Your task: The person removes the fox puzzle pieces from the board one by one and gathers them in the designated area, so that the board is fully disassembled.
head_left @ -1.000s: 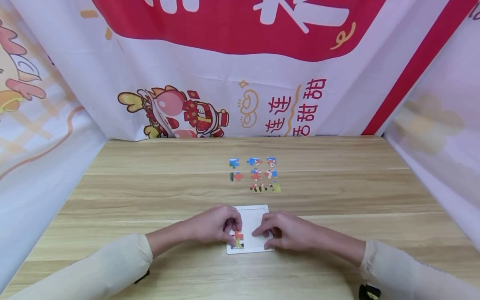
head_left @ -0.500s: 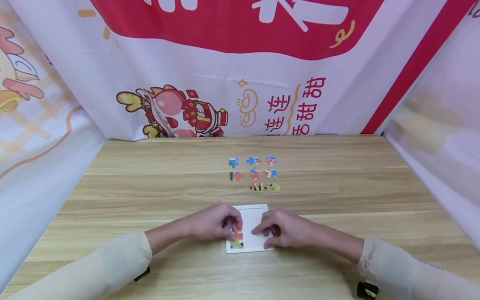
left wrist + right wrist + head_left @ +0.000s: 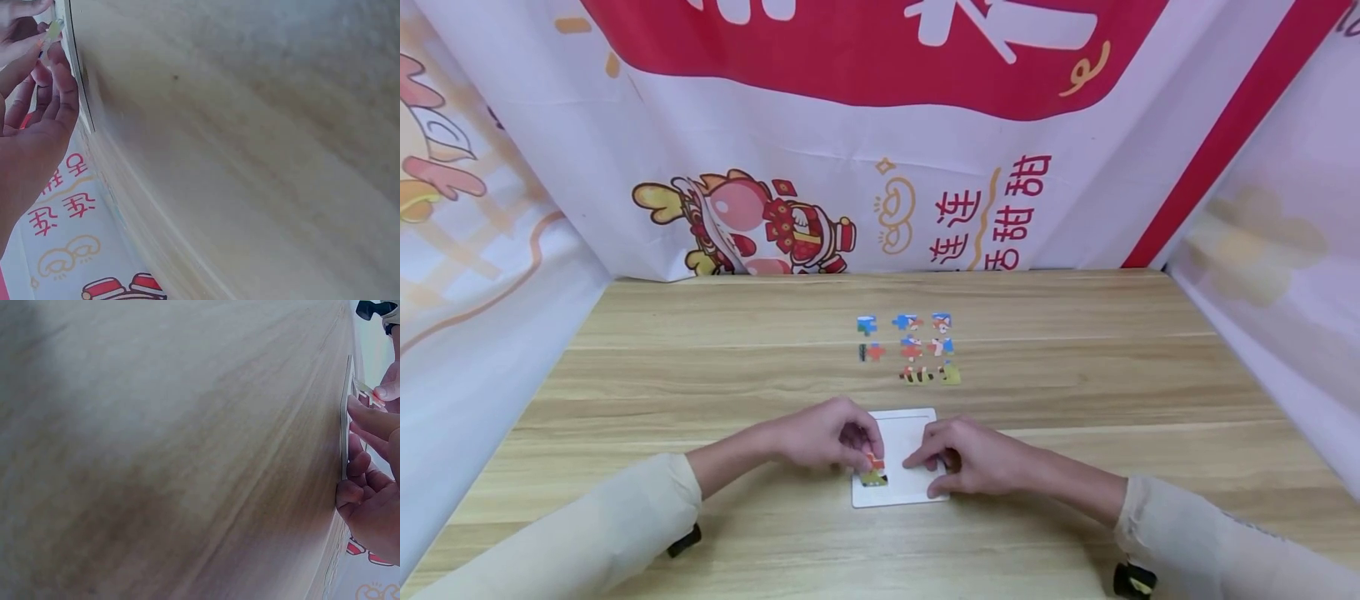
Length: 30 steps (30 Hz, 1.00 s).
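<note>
In the head view, my left hand (image 3: 827, 435) pinches a puzzle piece (image 3: 874, 478) with orange, yellow-green and black print. That piece is over the lower left of a white puzzle tray (image 3: 898, 495). Seen from the right wrist, the piece (image 3: 367, 391) stands tilted off the tray (image 3: 344, 419). My right hand (image 3: 976, 460) holds the tray at its right side, with the index finger extended onto the white surface and the thumb near the lower right corner. Its other fingers are bent at the tray's edge and partly hidden.
Beyond the tray, several loose puzzle pieces (image 3: 912, 349) lie in rough rows on the wooden table (image 3: 715, 358). A printed white and red cloth (image 3: 820, 142) hangs along the table's far edge, and more cloth hangs at both sides.
My left hand has drawn the puzzle piece slightly up from the tray's bottom edge, and the piece now tilts. The right hand and the tray have stayed in place.
</note>
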Each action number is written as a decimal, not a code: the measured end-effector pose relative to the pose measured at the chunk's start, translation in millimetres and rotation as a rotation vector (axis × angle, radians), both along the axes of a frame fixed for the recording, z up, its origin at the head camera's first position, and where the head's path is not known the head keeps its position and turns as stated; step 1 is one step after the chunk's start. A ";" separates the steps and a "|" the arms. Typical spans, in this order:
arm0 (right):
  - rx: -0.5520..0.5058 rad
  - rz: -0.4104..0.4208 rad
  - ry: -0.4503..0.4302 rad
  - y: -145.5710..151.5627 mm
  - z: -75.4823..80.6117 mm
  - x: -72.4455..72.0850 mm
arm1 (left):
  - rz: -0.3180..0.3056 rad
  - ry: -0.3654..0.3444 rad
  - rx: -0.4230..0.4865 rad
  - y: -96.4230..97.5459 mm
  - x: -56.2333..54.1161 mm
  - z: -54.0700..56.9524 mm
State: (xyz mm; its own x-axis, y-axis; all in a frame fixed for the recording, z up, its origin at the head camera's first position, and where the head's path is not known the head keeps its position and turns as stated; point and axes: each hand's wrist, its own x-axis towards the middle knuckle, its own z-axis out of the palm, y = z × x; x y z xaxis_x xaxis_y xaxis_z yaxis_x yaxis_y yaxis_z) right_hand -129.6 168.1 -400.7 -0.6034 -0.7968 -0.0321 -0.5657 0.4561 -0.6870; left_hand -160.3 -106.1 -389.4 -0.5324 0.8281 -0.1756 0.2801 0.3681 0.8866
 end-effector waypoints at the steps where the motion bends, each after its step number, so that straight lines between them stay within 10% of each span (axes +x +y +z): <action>1: 0.000 0.000 0.000 0.1 0.0 0.0 | 0.007 -0.001 -0.002 -0.4 -0.4 0.8; 30: -0.047 0.009 0.008 1.6 -5.6 -0.4 | 0.423 0.039 0.057 -6.0 -40.8 -3.0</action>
State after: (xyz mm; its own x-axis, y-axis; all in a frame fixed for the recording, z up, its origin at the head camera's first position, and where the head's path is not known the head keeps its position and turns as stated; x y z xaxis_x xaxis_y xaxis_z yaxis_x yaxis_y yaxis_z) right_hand -130.0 169.8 -406.4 -0.5965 -0.8025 0.0101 -0.5753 0.4188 -0.7026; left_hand -201.2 -112.2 -392.4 -0.8328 0.5427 -0.1090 0.1483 0.4083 0.9007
